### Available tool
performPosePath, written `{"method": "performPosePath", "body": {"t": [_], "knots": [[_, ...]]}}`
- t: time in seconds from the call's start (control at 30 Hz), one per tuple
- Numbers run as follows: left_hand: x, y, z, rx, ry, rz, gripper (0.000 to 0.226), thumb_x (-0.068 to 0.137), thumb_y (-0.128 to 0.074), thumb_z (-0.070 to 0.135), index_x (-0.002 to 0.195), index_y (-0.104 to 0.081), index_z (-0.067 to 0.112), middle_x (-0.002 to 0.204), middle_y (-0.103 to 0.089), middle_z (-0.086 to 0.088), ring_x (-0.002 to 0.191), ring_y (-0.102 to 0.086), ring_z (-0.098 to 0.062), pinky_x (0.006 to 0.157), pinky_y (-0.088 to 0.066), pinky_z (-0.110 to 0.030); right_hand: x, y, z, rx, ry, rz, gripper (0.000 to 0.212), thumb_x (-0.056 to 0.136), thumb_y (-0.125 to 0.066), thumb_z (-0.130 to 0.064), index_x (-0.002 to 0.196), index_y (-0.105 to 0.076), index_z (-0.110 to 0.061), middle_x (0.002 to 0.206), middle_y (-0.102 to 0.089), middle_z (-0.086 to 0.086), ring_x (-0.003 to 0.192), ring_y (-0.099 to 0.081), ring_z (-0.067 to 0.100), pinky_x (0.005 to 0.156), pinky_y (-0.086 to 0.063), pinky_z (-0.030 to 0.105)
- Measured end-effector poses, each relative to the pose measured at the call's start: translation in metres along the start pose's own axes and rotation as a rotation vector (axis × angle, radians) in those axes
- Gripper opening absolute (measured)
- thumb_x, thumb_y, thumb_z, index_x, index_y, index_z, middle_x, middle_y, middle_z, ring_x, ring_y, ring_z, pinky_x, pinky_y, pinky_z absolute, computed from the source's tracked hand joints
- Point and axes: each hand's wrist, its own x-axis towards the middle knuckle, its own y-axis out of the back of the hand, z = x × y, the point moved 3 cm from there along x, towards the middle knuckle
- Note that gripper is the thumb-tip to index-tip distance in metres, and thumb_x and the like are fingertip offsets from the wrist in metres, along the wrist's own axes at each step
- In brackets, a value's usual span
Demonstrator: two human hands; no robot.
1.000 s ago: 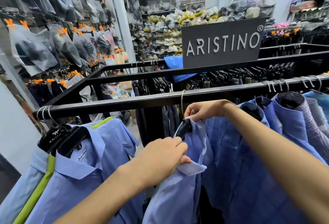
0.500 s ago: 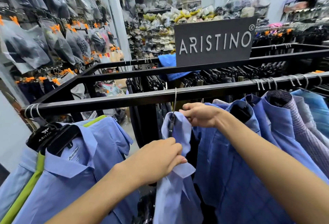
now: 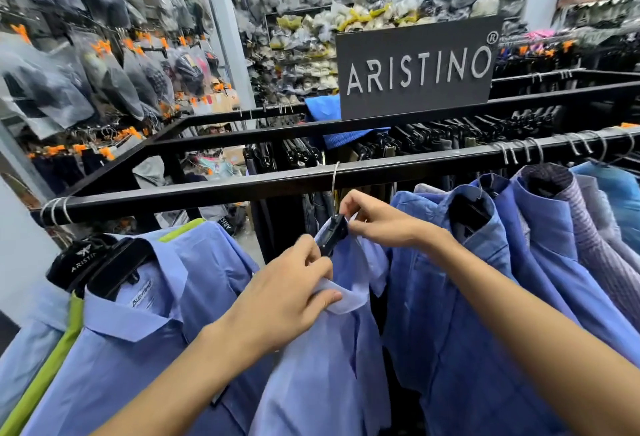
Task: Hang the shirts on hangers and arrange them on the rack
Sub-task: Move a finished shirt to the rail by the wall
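A light blue shirt (image 3: 332,366) hangs on a black hanger (image 3: 333,234) whose metal hook sits over the front bar of the black rack (image 3: 194,195). My left hand (image 3: 287,300) grips the shirt's collar from the near side. My right hand (image 3: 377,221) pinches the collar at the hanger's top from the right. More blue shirts (image 3: 138,338) hang left of it on black hangers, and a row of darker blue shirts (image 3: 467,297) hangs to its right.
A dark ARISTINO sign (image 3: 415,68) stands on the rack's middle bar. Dark trousers hang on the inner bars. Bagged goods (image 3: 86,79) with orange clips line the left wall. Shelves of caps and bags fill the back of the shop.
The hanger and collar have twisted slightly, with the hanger's black end now showing between my hands. Both hands keep their hold. My head has shifted, so the view has moved a little.
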Motion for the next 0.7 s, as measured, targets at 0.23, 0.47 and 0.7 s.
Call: {"method": "performPosePath", "body": {"t": [0.23,0.47,0.7], "knots": [[0.007,-0.005,-0.011,-0.184,0.143,-0.031,0.027,0.087,-0.066,0.051,0.107,-0.053,0.038,0.107,-0.040,0.010,0.086,-0.052,-0.009,0.084,-0.050,-0.035,-0.001,-0.019,0.014,-0.388,-0.077,-0.080,0.025,0.094,-0.061,-0.016,0.107,-0.040,-0.016,0.083,-0.063,0.006,0.057,-0.064,0.014,0.052,-0.051,0.030],[0.004,-0.001,-0.010,-0.239,0.264,0.210,0.059,0.085,-0.071,0.033,0.132,-0.037,0.048,0.088,-0.054,0.025,0.080,-0.053,0.006,0.068,-0.041,-0.012,-0.010,-0.016,-0.001,-0.065,-0.193,-0.147,0.028,0.090,-0.054,-0.001,0.113,-0.052,-0.017,0.090,-0.069,0.005,0.061,-0.075,0.021,0.048,-0.052,0.027],[0.003,-0.008,-0.007,-0.342,0.352,0.036,0.048,0.084,-0.072,0.050,0.121,-0.044,0.040,0.084,-0.065,0.015,0.068,-0.062,-0.004,0.066,-0.048,-0.025,-0.025,-0.041,0.013,0.144,-0.338,-0.128,0.068,0.094,-0.067,-0.014,0.149,-0.027,-0.021,0.106,-0.072,0.026,0.083,-0.075,0.027,0.080,-0.064,0.041]]}}
